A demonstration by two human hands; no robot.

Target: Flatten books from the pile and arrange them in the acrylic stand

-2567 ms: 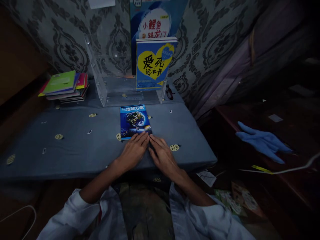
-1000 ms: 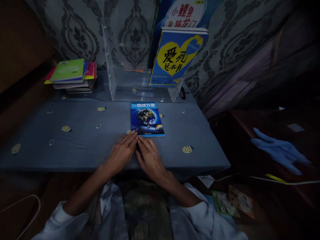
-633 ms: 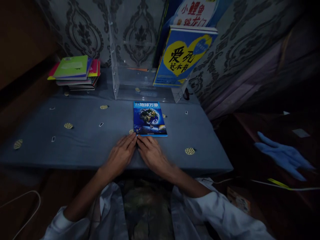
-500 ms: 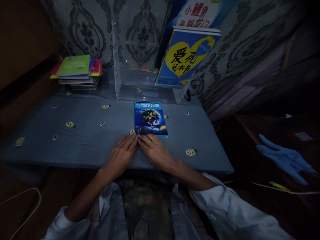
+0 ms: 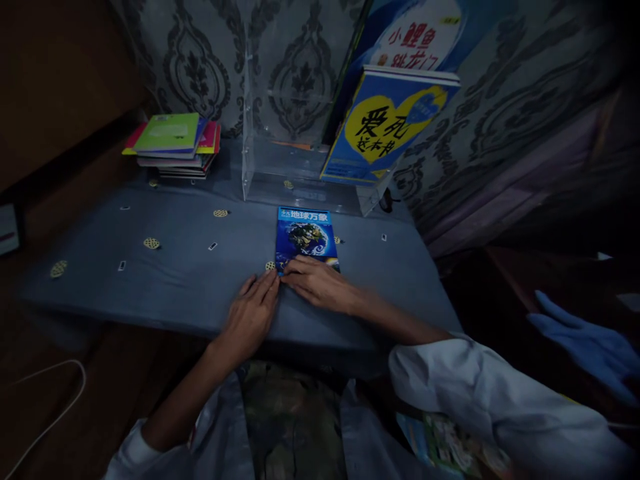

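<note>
A blue booklet [image 5: 306,233] with a picture of the Earth on its cover lies flat on the cloth-covered table, its lower edge toward me. My left hand [image 5: 254,305] rests palm down beside the booklet's lower left corner, fingers stretched out, the fingertips at that corner. Over the lower part of the cover lies my right hand [image 5: 320,283], its fingers extended and pointing left, covering most of the bottom picture strip. The fingertips of both hands almost meet at the corner. Neither hand lifts anything.
Behind the booklet stands a clear acrylic rack [image 5: 300,197] holding a blue book with a yellow heart [image 5: 375,133] and a larger book [image 5: 415,40]. A stack of books [image 5: 170,143] sits at the back left. Off to the right lies a blue glove [image 5: 585,340].
My right hand has moved up from the booklet's lower edge onto its cover. My left hand stays at the corner. The whole view has shifted slightly.
</note>
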